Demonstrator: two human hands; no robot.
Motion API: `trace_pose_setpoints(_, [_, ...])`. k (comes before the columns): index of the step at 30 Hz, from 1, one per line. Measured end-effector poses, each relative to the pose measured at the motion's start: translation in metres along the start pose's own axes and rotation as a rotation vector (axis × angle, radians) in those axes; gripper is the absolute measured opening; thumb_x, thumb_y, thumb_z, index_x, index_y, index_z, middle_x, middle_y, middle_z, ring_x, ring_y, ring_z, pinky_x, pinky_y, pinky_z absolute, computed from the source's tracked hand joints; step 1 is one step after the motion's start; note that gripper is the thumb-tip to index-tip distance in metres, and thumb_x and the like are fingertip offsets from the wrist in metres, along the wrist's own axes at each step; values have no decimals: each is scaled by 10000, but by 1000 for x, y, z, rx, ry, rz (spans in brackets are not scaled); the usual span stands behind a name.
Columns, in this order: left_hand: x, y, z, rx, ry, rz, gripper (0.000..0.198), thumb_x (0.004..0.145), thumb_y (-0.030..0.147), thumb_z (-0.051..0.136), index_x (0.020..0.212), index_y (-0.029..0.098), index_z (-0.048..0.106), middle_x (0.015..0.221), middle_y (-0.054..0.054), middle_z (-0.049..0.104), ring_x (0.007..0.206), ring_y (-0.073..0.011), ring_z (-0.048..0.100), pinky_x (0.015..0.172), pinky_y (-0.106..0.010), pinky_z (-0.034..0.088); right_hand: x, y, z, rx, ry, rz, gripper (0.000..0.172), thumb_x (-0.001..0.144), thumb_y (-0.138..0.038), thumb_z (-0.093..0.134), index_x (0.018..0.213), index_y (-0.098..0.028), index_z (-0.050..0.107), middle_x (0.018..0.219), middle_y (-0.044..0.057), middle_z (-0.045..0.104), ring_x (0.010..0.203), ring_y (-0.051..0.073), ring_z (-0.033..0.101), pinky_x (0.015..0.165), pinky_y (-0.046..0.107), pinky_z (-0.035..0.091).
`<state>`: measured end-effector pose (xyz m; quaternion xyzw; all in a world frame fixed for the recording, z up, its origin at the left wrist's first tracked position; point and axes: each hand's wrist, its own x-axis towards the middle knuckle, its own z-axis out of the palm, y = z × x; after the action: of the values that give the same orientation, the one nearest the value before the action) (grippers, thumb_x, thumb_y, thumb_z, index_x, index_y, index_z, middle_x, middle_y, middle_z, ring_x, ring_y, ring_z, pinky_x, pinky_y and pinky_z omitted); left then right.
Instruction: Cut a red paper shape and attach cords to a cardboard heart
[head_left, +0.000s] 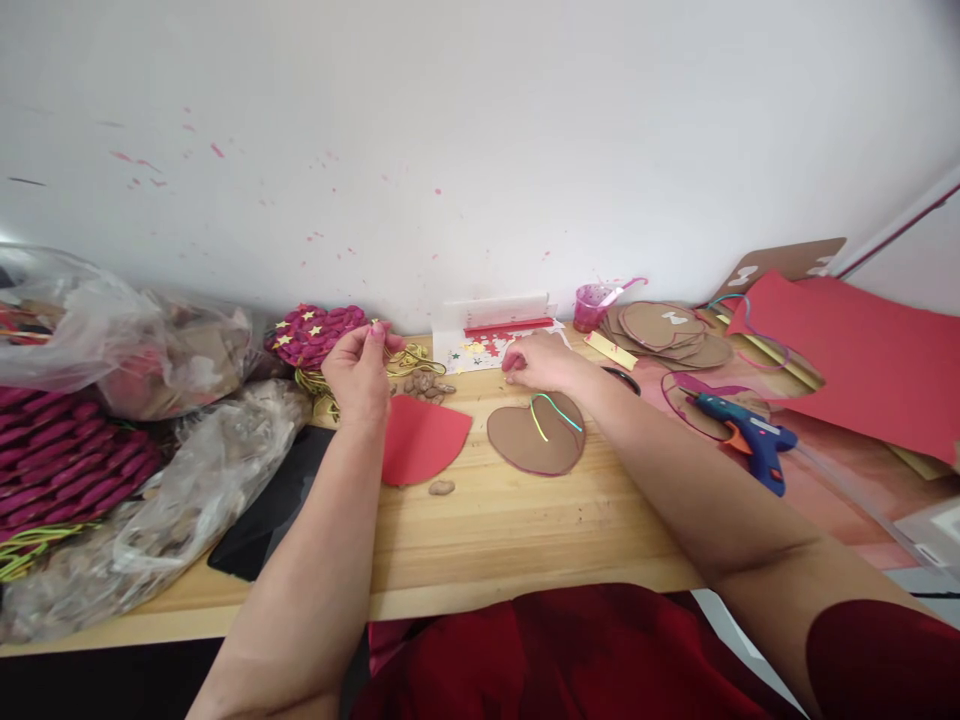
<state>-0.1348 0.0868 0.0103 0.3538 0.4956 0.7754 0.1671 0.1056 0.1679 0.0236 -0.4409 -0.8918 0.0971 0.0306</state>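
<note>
My left hand point(362, 368) is raised over the wooden table point(495, 530), its fingers pinched on something small I cannot make out, close to a tangle of yellow cord point(409, 360) and a magenta woven piece with gold stars point(315, 333). My right hand point(536, 362) rests knuckles up on the table beside a sheet of red star stickers point(487, 348), fingers curled, pinching something small. Between the hands lie a red paper shape point(420, 438) and a brown cardboard heart point(538, 434) with coloured loops on it. A few brown nuts point(427, 384) sit near the left hand.
A blue glue gun point(750, 436) lies at the right. Behind it are a stack of brown cardboard shapes point(664, 332), a pink cup point(590, 305) and red paper sheets point(862, 355). Plastic bags point(150, 470) and magenta woven pieces point(64, 455) crowd the left. A white wall stands behind.
</note>
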Motion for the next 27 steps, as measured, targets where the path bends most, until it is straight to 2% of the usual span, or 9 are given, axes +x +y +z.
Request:
trace_pose_setpoints(5, [0,1,0,25,-3,-1,253,751,418,740,771,169,696,656,-6,692,596,-131,653,647,-261,534,2,3,6,-12,13,-1,87,787,-247,754,855,-276,798,909,16,798,903,242,708,733,311,449])
trace_pose_setpoints(13, [-2,6,2,13,6,-21,242,752,397,742,757,162,685,658,-11,693,598,-122,646,651,-253,535,2,4,5,9,38,4,99,820,-204,707,867,-244,784,920,30,796,882,227,704,704,303,426])
trace_pose_setpoints(16, [-2,7,2,2,10,-20,233,750,385,744,758,158,692,648,-11,691,597,-124,651,646,-250,531,4,9,6,44,95,34,114,852,-225,683,925,-230,770,951,37,791,880,216,702,708,294,439])
trace_pose_setpoints(22, [-2,5,1,-12,1,-30,245,748,397,754,764,160,694,644,-9,687,595,-131,652,634,-254,527,11,18,11,133,340,108,149,891,-218,633,958,-207,766,1009,57,788,978,238,696,835,326,479])
trace_pose_setpoints(27, [-3,6,2,16,12,-51,262,752,413,754,787,159,698,642,-6,680,605,-131,661,639,-249,525,15,22,19,103,320,132,173,889,-206,623,978,-210,771,1040,59,785,1031,262,685,891,362,484])
